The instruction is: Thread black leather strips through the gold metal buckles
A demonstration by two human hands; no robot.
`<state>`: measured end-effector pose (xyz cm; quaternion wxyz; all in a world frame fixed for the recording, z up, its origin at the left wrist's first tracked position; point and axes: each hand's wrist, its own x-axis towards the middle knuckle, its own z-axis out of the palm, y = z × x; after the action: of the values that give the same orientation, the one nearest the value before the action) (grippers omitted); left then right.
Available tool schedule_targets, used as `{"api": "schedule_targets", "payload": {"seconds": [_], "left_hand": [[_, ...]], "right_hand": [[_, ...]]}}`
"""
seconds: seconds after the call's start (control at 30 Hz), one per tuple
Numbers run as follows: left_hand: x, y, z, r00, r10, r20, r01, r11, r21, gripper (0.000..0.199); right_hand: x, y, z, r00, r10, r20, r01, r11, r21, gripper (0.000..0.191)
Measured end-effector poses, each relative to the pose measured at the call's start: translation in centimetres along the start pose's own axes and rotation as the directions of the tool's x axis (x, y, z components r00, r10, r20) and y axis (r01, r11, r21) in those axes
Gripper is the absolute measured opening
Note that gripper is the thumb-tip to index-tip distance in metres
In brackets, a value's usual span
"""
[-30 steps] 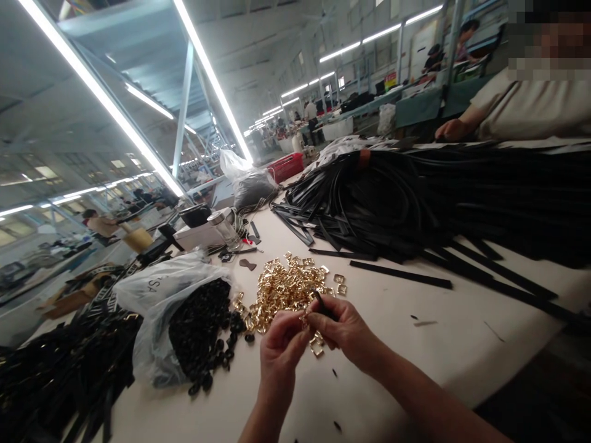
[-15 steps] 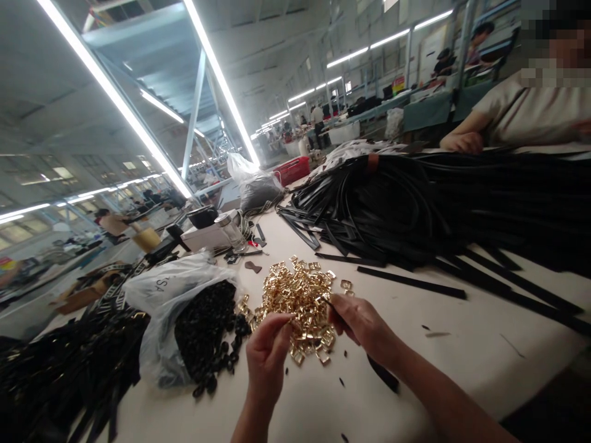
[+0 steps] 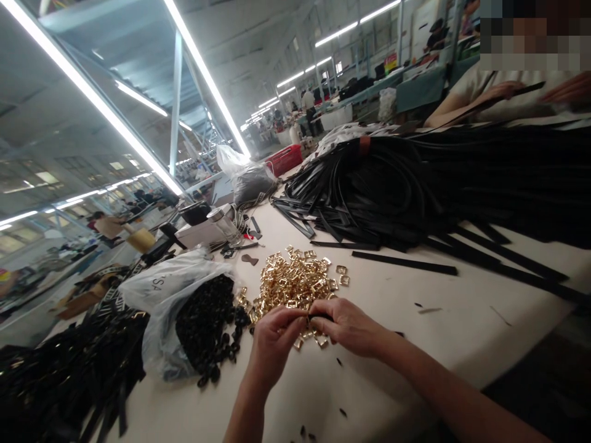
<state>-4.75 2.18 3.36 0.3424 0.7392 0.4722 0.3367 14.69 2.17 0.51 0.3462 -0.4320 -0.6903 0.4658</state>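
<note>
My left hand [image 3: 276, 337] and my right hand [image 3: 349, 326] meet fingertip to fingertip at the near edge of a pile of gold-coloured metal buckles [image 3: 295, 280]. Curving through the fingers of my right hand is a black strap [image 3: 322, 317], largely covered by the hand. The left thumb and forefinger pinch at the strap's tip; a small golden glint shows there, but what they hold is too hidden to name. To the left, small black pieces [image 3: 203, 320] spill from a clear plastic bag [image 3: 159, 344].
A large bundle of black straps [image 3: 378, 184] spreads over the table [image 3: 462, 332] at the far right, before a seated co-worker [image 3: 466, 92] holding a strap. More dark straps with gold fittings [image 3: 69, 369] lie at left. A glass jar [image 3: 224, 224] and a red crate [image 3: 284, 160] stand behind.
My hands, apart before, have come together, the right bringing the strap's end to the left fingers. The co-worker now holds up a black strap. The view has shifted slightly.
</note>
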Motion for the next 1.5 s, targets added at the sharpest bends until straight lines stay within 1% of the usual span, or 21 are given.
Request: {"api": "schedule_targets", "payload": {"seconds": [0.1, 0.2, 0.3, 0.43, 0.6, 0.7, 0.73, 0.8, 0.87, 0.93, 1.0, 1.1, 1.2, 1.27, 1.3, 1.37, 1.43, 1.5], "left_hand": [[0.1, -0.2, -0.4, 0.999, 0.012, -0.033, -0.012, 1.000, 0.004, 0.017], [0.1, -0.5, -0.7, 0.997, -0.053, -0.064, 0.044, 0.990, -0.134, 0.016], [0.2, -0.9, -0.9, 0.988, -0.145, -0.047, 0.125, 0.947, -0.297, 0.018], [0.2, -1.2, -0.6, 0.984, -0.180, -0.002, 0.164, 0.903, -0.398, 0.020], [-0.1, -1.4, -0.1, 0.979, -0.196, 0.064, 0.202, 0.846, -0.494, 0.026], [-0.3, -1.1, 0.5, 0.975, -0.190, 0.114, 0.222, 0.830, -0.512, 0.028], [-0.3, -0.9, 0.7, 0.976, -0.187, 0.113, 0.219, 0.832, -0.510, 0.028], [-0.3, -0.4, 1.2, 0.982, -0.180, 0.065, 0.188, 0.849, -0.493, 0.026], [-0.3, -0.1, 1.7, 0.985, -0.171, -0.001, 0.150, 0.871, -0.467, 0.022], [-0.2, -0.1, 1.8, 0.982, -0.185, -0.025, 0.152, 0.867, -0.474, 0.020], [0.0, -0.3, 1.6, 0.972, -0.235, -0.019, 0.188, 0.820, -0.541, 0.022], [0.2, -0.7, 1.0, 0.945, -0.328, 0.000, 0.236, 0.679, -0.695, 0.026], [0.2, -0.9, 1.0, 0.924, -0.377, 0.066, 0.271, 0.524, -0.807, 0.029], [0.1, -1.0, 1.3, 0.921, -0.373, 0.113, 0.290, 0.464, -0.837, 0.029], [0.0, -1.0, 1.5, 0.920, -0.368, 0.132, 0.301, 0.450, -0.841, 0.029], [-0.1, -1.2, 2.0, 0.917, -0.364, 0.164, 0.327, 0.450, -0.831, 0.030], [-0.1, -1.3, 2.2, 0.918, -0.357, 0.171, 0.333, 0.462, -0.822, 0.032], [-0.1, -1.4, 2.3, 0.930, -0.330, 0.161, 0.311, 0.473, -0.825, 0.031]], "right_hand": [[0.0, 0.1, 0.1, 0.997, 0.007, 0.080, -0.016, 0.993, 0.116, 0.014], [-0.1, 0.1, 0.0, 0.990, 0.002, 0.138, -0.032, 0.975, 0.218, 0.015], [-0.2, 0.0, -0.1, 0.986, -0.001, 0.169, -0.049, 0.955, 0.292, 0.017], [-0.2, -0.2, -0.1, 0.984, 0.007, 0.177, -0.067, 0.938, 0.339, 0.019], [-0.2, -0.5, -0.1, 0.986, 0.009, 0.164, -0.066, 0.937, 0.344, 0.020], [-0.2, -0.5, 0.1, 0.991, -0.009, 0.131, -0.035, 0.944, 0.328, 0.017], [-0.2, -0.5, 0.2, 0.993, -0.015, 0.116, -0.022, 0.948, 0.318, 0.016], [-0.3, -0.5, 0.3, 0.997, -0.028, 0.078, 0.004, 0.959, 0.285, 0.014], [-0.4, -0.7, 0.4, 0.999, -0.041, 0.029, 0.034, 0.977, 0.210, 0.013], [-0.7, -1.1, 0.1, 0.999, -0.051, 0.006, 0.050, 0.992, 0.118, 0.014], [-1.0, -1.6, -0.6, 0.998, -0.057, 0.021, 0.057, 0.998, 0.023, 0.014], [-1.3, -2.3, -1.7, 0.996, -0.048, 0.072, 0.054, 0.996, -0.078, 0.013], [-1.4, -2.6, -2.0, 0.996, -0.062, 0.071, 0.068, 0.994, -0.086, 0.016], [-1.4, -2.6, -1.6, 0.995, -0.092, 0.047, 0.094, 0.994, -0.051, 0.018], [-1.3, -2.6, -1.3, 0.993, -0.108, 0.040, 0.109, 0.994, -0.028, 0.018], [-1.2, -2.7, -0.8, 0.990, -0.136, 0.040, 0.135, 0.991, 0.014, 0.019], [-1.1, -2.7, -0.4, 0.988, -0.150, 0.038, 0.149, 0.988, 0.026, 0.019], [-1.1, -2.6, -0.2, 0.988, -0.150, 0.024, 0.150, 0.989, 0.013, 0.019]]}}
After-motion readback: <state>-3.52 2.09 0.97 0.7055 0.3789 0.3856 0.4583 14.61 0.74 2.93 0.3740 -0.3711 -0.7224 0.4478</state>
